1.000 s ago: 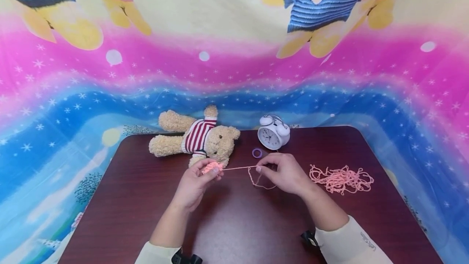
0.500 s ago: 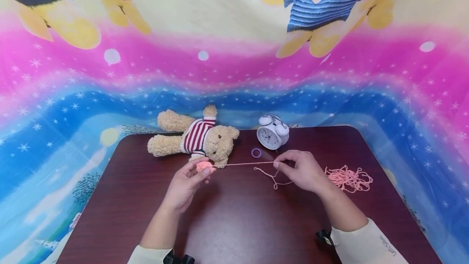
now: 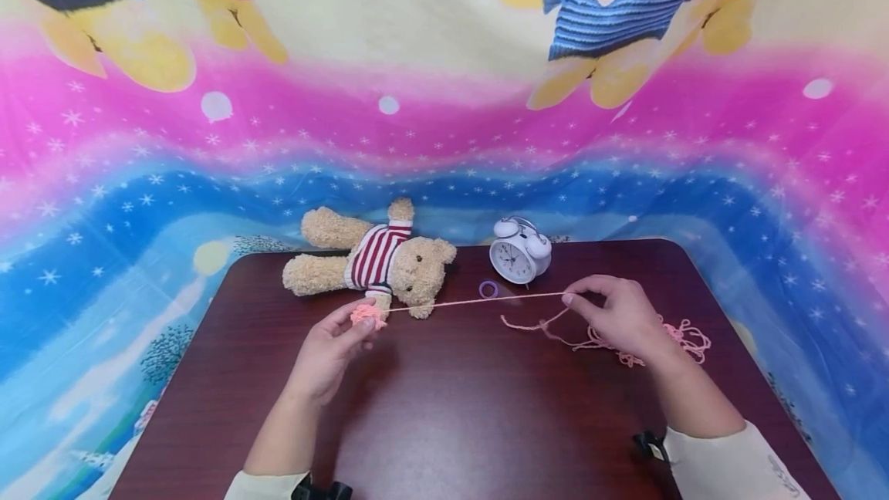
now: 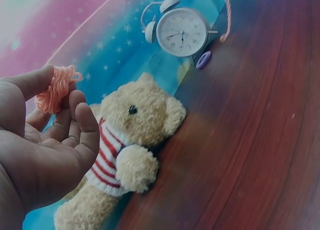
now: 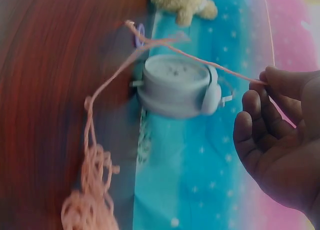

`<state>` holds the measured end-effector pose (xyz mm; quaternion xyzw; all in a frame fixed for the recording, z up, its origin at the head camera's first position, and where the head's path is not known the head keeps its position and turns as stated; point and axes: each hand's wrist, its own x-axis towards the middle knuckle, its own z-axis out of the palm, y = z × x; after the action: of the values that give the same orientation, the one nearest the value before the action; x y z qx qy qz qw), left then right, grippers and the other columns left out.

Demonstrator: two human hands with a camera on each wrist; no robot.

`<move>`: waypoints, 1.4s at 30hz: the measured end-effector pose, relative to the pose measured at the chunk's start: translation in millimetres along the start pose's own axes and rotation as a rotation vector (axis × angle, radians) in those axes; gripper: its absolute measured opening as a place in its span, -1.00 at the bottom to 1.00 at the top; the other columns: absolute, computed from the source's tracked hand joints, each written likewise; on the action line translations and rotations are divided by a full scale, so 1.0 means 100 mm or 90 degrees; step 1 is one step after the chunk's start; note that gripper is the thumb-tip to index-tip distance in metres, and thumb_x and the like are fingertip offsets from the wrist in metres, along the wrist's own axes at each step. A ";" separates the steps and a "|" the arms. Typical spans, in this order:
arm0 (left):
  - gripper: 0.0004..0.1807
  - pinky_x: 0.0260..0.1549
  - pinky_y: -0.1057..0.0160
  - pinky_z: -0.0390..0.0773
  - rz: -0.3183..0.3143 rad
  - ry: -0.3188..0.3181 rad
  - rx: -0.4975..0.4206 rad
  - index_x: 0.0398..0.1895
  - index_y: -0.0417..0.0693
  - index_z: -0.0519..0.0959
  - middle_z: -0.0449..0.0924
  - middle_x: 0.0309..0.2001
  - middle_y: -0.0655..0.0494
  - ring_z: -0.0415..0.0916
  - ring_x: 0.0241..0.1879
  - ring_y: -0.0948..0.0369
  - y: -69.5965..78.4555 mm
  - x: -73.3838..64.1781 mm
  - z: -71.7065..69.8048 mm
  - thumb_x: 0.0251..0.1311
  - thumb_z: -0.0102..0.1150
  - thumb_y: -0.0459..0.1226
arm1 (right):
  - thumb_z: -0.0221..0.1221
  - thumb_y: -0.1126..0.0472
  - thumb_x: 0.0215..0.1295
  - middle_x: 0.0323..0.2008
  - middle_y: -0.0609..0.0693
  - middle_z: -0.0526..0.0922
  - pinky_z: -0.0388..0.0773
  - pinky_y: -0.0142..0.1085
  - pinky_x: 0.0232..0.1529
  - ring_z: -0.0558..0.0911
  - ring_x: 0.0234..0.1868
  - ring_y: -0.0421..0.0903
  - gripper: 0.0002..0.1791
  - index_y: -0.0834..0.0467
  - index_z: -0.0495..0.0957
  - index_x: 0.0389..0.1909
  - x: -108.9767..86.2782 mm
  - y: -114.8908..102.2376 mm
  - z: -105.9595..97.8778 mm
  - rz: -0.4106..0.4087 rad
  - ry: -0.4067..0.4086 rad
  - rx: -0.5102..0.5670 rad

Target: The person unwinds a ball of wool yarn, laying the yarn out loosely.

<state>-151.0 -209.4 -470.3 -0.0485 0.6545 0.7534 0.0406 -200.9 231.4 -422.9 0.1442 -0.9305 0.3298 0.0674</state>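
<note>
A small wound bundle of pink yarn [image 3: 366, 316] is pinched between the thumb and fingers of my left hand [image 3: 321, 357], in front of the teddy bear. From it a taut yarn strand [image 3: 472, 302] runs right to my right hand [image 3: 621, 322], whose thumb and forefinger pinch it. A loose yarn end [image 3: 521, 326] dangles below the right hand. Partly hidden behind the right forearm lies a tangled heap of yarn [image 3: 689, 339]. In the left wrist view the yarn bundle [image 4: 56, 89] shows its wound loops.
A teddy bear [image 3: 378, 257] in a striped top lies on its back at the rear of the dark table [image 3: 444, 415]. To its right stands a white alarm clock [image 3: 515, 253], with a purple ring [image 3: 488, 289] in front. A printed cloth hangs behind.
My hands have drawn apart, the right moving right and slightly up, the left moving left. The yarn strand between them is longer, and the right arm now covers more of the heap.
</note>
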 end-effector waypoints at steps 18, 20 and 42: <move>-0.51 -0.05 0.21 0.67 -0.017 0.008 0.064 0.34 -0.13 0.51 0.70 -0.07 0.10 0.68 -0.11 0.25 0.04 -0.08 -0.40 0.39 0.33 -0.26 | 0.21 -0.11 0.50 -0.65 -0.05 0.54 0.30 -0.24 -0.68 0.26 -0.77 -0.20 -0.66 0.05 0.73 0.00 -0.30 0.65 -0.60 0.099 0.014 -0.052; -0.50 -0.02 0.20 0.68 -0.024 0.008 0.082 0.33 -0.10 0.51 0.69 -0.05 0.08 0.67 -0.11 0.25 0.04 -0.08 -0.45 0.37 0.35 -0.24 | 0.21 -0.10 0.50 -0.62 -0.04 0.57 0.32 -0.26 -0.66 0.30 -0.75 -0.21 -0.64 0.07 0.73 0.02 -0.33 0.73 -0.66 0.107 0.017 -0.056; -0.52 -0.01 0.27 0.68 -0.006 0.011 0.069 0.39 -0.20 0.43 0.64 -0.02 0.18 0.65 -0.07 0.30 0.03 -0.19 -0.96 0.46 0.23 -0.32 | 0.19 -0.13 0.50 0.10 0.48 0.61 0.49 0.26 -0.09 0.50 0.13 0.51 -0.49 0.22 0.67 0.13 -0.54 1.31 -1.06 0.182 0.027 -0.121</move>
<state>-130.5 -305.2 -477.8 -0.0559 0.6945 0.7161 0.0412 -187.5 407.6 -431.1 -0.0039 -0.9669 0.2496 0.0524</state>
